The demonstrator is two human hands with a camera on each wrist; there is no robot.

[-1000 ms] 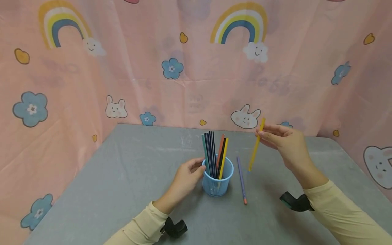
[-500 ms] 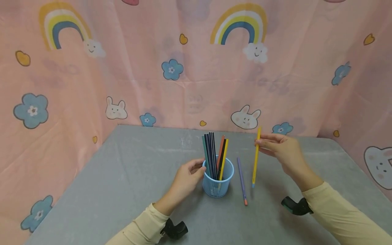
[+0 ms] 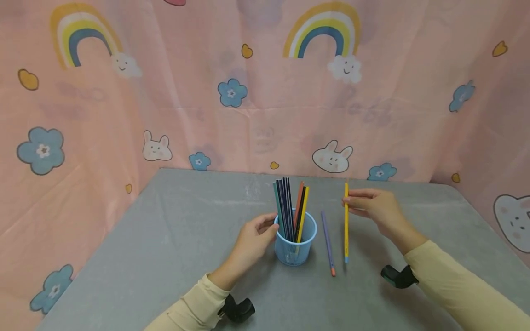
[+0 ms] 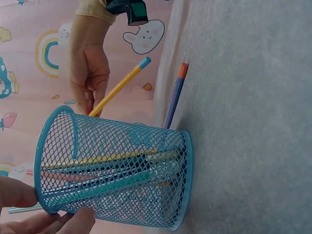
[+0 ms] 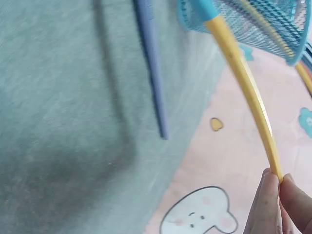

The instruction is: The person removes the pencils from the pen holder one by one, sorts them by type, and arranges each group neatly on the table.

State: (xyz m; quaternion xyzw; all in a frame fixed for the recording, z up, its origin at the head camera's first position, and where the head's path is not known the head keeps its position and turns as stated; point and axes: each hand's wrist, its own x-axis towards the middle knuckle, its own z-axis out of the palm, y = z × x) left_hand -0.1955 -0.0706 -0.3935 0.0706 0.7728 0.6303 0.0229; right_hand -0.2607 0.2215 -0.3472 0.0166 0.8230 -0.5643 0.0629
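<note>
A light-blue mesh pencil cup [image 3: 293, 253] stands upright on the grey table, with several pencils [image 3: 284, 207] in dark, teal, orange and yellow leaning inside. My left hand [image 3: 251, 240] grips its left side at the rim, thumb and fingers around the edge in the left wrist view. To the right, my right hand [image 3: 380, 209] pinches a yellow pencil [image 3: 346, 232] near its upper end between thumb and fingertips. That pencil hangs nearly vertical, its blue end [image 4: 145, 62] downward. Between cup and held pencil lies a purple pencil [image 3: 328, 242] with an orange-red end toward me.
The grey table [image 3: 186, 239] reaches back to a pink cloth backdrop [image 3: 265, 124] printed with rainbows, flowers and rabbits. Each sleeved wrist carries a black camera mount, one at the left wrist [image 3: 237, 309] and one at the right wrist [image 3: 399, 276].
The right hand has come down and slightly left with the yellow pencil, which has swung from slanted to nearly vertical. The left hand and cup have stayed in place.
</note>
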